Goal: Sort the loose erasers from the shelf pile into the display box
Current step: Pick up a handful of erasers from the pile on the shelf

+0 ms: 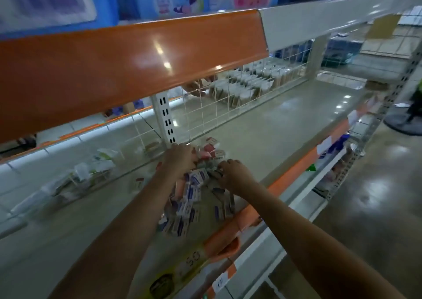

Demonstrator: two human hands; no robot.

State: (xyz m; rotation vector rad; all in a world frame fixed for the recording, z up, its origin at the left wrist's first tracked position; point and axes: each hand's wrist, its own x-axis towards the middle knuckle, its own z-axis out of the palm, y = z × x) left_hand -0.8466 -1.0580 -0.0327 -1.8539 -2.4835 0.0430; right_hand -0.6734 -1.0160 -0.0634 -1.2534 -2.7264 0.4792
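Nearest the camera, two bare forearms reached forward over the orange front edge [230,234] of the shelf [262,138]. Between and just beyond them lay the pile of loose erasers [189,198], small blue-and-white wrapped blocks heaped on the shelf surface and spilling back toward the front edge. The right hand [235,175] rested on the right side of the pile, palm down, fingers curled onto the erasers; the blur made it impossible to tell whether they pinched any one of them. The left hand [178,157] lay farther in, at the back of the pile, fingers bent down among the erasers; whether it held any could not be told. Just past it were a few red-and-white erasers [211,149], near the white slotted upright [165,118]. A display box could not be made out. Behind stood the white wire grid [228,97], and above it the orange upper shelf strip [127,65].
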